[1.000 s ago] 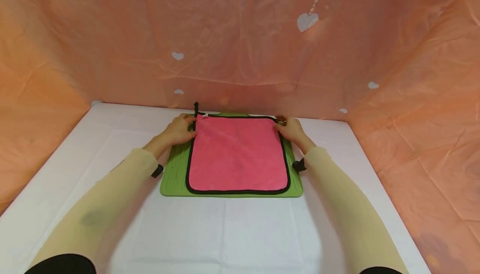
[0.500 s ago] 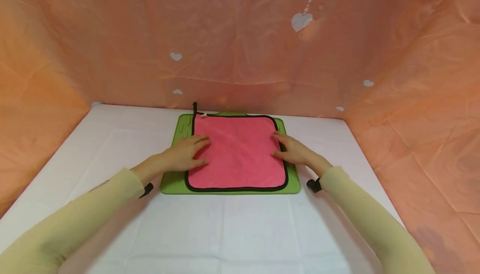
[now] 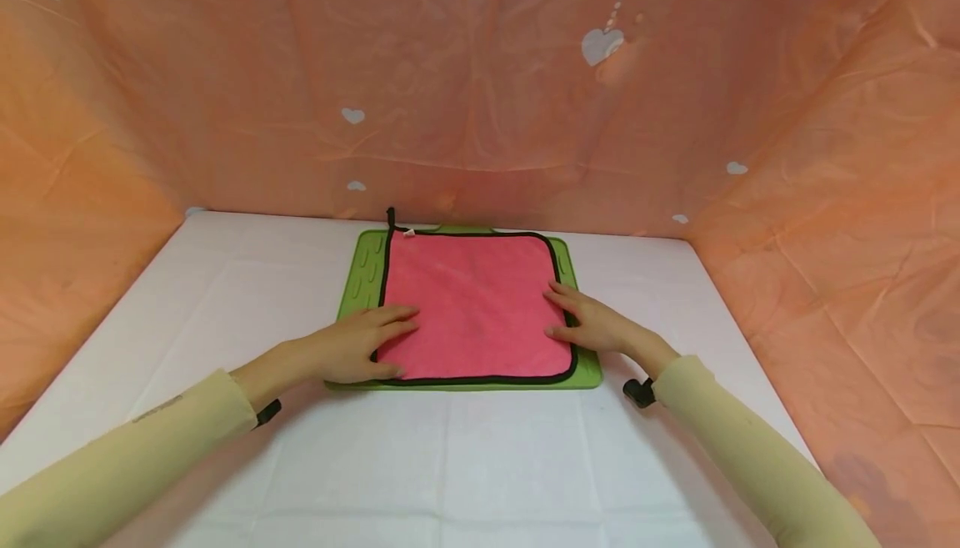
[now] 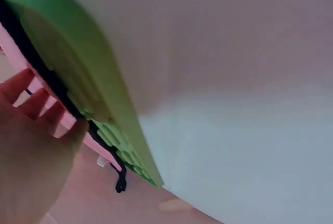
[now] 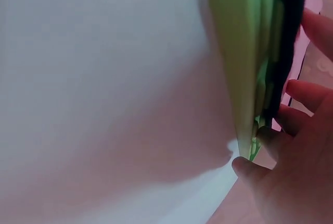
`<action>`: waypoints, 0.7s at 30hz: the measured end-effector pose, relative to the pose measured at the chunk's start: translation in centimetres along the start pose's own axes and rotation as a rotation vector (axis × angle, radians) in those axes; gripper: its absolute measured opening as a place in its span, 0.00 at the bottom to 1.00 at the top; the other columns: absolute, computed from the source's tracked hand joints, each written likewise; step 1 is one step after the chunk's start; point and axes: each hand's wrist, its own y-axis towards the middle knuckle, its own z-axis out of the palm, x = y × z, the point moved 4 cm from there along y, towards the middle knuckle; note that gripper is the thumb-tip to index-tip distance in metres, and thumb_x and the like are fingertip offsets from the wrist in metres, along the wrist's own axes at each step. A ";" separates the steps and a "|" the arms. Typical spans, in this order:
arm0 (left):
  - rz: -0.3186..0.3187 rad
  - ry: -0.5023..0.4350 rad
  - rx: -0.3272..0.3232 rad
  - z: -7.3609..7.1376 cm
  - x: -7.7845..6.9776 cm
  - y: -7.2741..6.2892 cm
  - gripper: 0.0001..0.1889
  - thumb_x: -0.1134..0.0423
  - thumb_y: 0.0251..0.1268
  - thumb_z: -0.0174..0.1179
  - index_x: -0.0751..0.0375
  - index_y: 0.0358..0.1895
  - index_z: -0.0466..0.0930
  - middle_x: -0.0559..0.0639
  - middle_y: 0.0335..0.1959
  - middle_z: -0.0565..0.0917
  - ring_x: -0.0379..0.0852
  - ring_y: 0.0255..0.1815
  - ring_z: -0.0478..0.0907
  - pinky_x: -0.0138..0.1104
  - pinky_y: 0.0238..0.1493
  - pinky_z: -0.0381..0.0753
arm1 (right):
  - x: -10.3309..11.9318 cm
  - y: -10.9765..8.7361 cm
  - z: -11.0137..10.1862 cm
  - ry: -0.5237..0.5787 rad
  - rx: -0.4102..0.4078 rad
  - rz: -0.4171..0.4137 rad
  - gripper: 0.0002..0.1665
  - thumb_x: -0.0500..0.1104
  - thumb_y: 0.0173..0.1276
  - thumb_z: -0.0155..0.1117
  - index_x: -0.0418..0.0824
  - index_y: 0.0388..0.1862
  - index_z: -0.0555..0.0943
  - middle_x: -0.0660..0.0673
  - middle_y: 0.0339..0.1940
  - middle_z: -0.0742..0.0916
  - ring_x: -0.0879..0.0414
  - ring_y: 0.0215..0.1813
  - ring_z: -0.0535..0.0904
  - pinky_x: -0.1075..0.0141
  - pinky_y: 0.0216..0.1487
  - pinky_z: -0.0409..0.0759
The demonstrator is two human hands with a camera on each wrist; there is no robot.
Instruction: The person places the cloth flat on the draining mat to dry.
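A pink cloth [image 3: 480, 298] with black edging lies spread flat over a green board [image 3: 364, 268] with raised ridges. At its far left corner are a black hanging loop [image 3: 391, 218] and a small white tag. My left hand [image 3: 360, 346] rests on the cloth's near left edge, fingers spread and pointing inward. On the right edge, a bit farther back, my right hand [image 3: 600, 324] touches the cloth with loosely spread fingers. The left wrist view has the left hand's fingertips at the black edging [image 4: 67, 99]; the right wrist view shows likewise the right fingers [image 5: 307, 96].
The board lies near the back of a table with a white cover [image 3: 480, 456]. An orange curtain [image 3: 480, 72] with white hearts surrounds the back and sides. Black straps [image 3: 639, 393] sit at both wrists.
Both hands have let go of the cloth's far corners and slid toward me along its sides, the left one farther. The cloth and board have stayed nearly in place.
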 end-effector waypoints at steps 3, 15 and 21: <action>0.038 -0.020 -0.026 -0.2 0.1 -0.8 0.33 0.50 0.70 0.68 0.63 0.72 0.75 0.59 0.77 0.69 0.63 0.77 0.65 0.60 0.74 0.66 | 0.3 -0.3 0.2 0.000 -0.005 -0.005 0.46 0.55 0.76 0.65 0.35 0.83 0.60 0.33 0.85 0.58 0.32 0.83 0.53 0.37 0.80 0.54; 0.141 -0.077 -0.082 -0.7 -0.1 -2.2 0.17 0.54 0.59 0.78 0.50 0.51 0.90 0.49 0.65 0.82 0.57 0.68 0.77 0.54 0.64 0.80 | 0.9 -0.9 1.0 0.018 -0.035 -0.020 0.46 0.52 0.75 0.67 0.31 0.81 0.62 0.31 0.84 0.58 0.30 0.81 0.57 0.38 0.78 0.58; 0.213 -0.081 -0.168 -0.4 -0.7 -2.2 0.07 0.62 0.56 0.78 0.48 0.35 0.90 0.46 0.56 0.86 0.59 0.66 0.79 0.55 0.65 0.78 | 1.1 -1.0 1.1 -0.004 -0.041 0.005 0.45 0.53 0.75 0.67 0.30 0.80 0.63 0.31 0.84 0.60 0.31 0.81 0.59 0.38 0.78 0.60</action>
